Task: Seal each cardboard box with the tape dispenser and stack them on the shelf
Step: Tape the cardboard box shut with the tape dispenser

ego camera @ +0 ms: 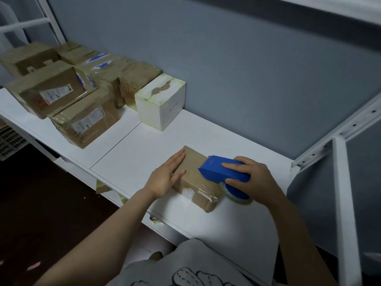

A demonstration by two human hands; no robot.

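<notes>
My left hand lay flat and open on the cardboard box near the shelf front edge. My right hand clamped the tape dispenser against its right end, with bare shelf all around.

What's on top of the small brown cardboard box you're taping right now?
The flat left hand presses its left side; the blue tape dispenser, gripped by the right hand, rests on its right side. Clear tape wraps the small brown cardboard box. The seam under both is hidden.
</notes>
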